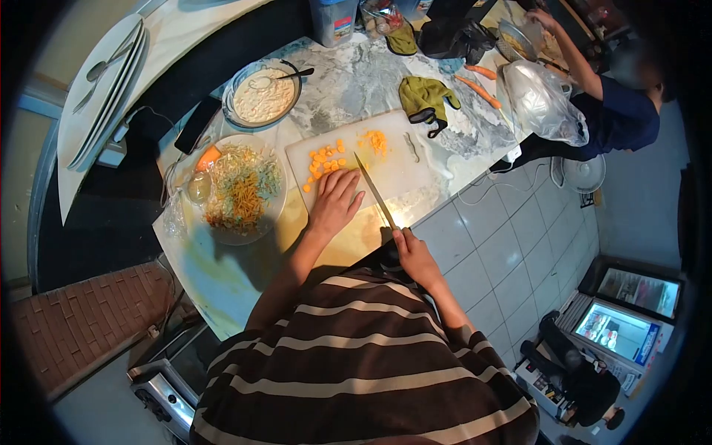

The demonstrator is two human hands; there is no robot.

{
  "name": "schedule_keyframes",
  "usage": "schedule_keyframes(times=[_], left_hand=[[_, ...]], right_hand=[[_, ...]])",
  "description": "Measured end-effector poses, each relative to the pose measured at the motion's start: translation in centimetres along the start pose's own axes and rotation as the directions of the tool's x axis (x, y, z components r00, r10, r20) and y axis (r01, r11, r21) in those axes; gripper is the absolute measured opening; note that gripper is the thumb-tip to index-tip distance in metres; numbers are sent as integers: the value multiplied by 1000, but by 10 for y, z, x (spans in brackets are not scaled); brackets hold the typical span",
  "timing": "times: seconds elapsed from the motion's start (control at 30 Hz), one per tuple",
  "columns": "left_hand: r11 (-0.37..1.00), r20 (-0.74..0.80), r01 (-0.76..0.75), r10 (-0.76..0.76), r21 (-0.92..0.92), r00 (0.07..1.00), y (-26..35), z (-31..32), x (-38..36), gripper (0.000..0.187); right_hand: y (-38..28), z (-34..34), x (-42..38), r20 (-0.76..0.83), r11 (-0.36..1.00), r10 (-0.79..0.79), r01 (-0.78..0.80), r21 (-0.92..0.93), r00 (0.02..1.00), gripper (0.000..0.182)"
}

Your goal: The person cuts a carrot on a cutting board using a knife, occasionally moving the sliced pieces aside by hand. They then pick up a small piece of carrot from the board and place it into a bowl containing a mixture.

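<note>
A kitchen knife (379,195) is in my right hand (417,259), fingers wrapped round its handle at the table's front edge. The blade slants up and left, its tip over the white cutting board (404,172). Palm down, my left hand (337,202) rests at the board's near side, fingers stretched out and thumb apart. Its fingertips lie close to the blade, just below several carrot slices (320,160). Right of these, beyond the knife tip, sits a small heap of chopped carrot (375,141).
Left of the board stands a plate (279,194) of shredded vegetables; behind it, a bowl (297,95) of pale mixture with a spoon (297,73). Green gloves (429,100), whole carrots (478,90) and a plastic bag (541,100) lie farther right. Another person (627,111) works at the far right end.
</note>
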State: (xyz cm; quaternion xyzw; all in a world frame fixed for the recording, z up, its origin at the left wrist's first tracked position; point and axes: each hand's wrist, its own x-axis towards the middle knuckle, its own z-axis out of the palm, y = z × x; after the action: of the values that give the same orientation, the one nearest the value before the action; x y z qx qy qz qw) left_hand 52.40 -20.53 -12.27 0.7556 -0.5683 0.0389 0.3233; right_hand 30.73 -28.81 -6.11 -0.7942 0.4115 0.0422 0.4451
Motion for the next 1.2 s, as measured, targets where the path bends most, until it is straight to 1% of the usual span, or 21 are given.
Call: schedule_keyframes(times=[0.2,0.27,0.33,0.43,0.53,0.63,0.8,0.87,0.97,1.2], left_hand=[[1000,-3,21,-21,8,1000,2,-1,0,43],[1000,20,13,-14,12,1000,3,-3,0,43],[1000,23,26,-26,10,999,3,-3,0,43],[1000,19,28,-29,10,999,4,-3,3,43],[1000,16,24,-25,20,1000,4,-2,2,42],[999,21,20,-21,34,1000,2,0,3,41],[999,11,16,-17,48,1000,0,0,0,40],[999,-4,19,-19,26,1000,2,-1,1,38],[1000,-32,20,-20,1,999,2,-2,2,37],[999,-18,32,-32,-26,999,-1,-2,2,36]], right_hand=[[2,-8,3,19,999,-35,36,-32,999,43],[2,-10,7,19,998,-52,52,-29,998,44],[3,-14,11,67,999,-26,29,-38,997,47],[6,-15,14,44,998,-39,41,-39,998,46],[6,-17,15,54,998,-24,27,-48,998,46],[8,-14,12,16,999,-41,41,-19,999,46],[6,-13,12,51,1000,-11,10,20,999,48],[-3,-16,12,79,1000,20,-21,4,997,47],[0,-11,16,66,1000,12,-11,-8,998,47],[-9,-2,24,49,1000,8,-7,-8,999,46]])
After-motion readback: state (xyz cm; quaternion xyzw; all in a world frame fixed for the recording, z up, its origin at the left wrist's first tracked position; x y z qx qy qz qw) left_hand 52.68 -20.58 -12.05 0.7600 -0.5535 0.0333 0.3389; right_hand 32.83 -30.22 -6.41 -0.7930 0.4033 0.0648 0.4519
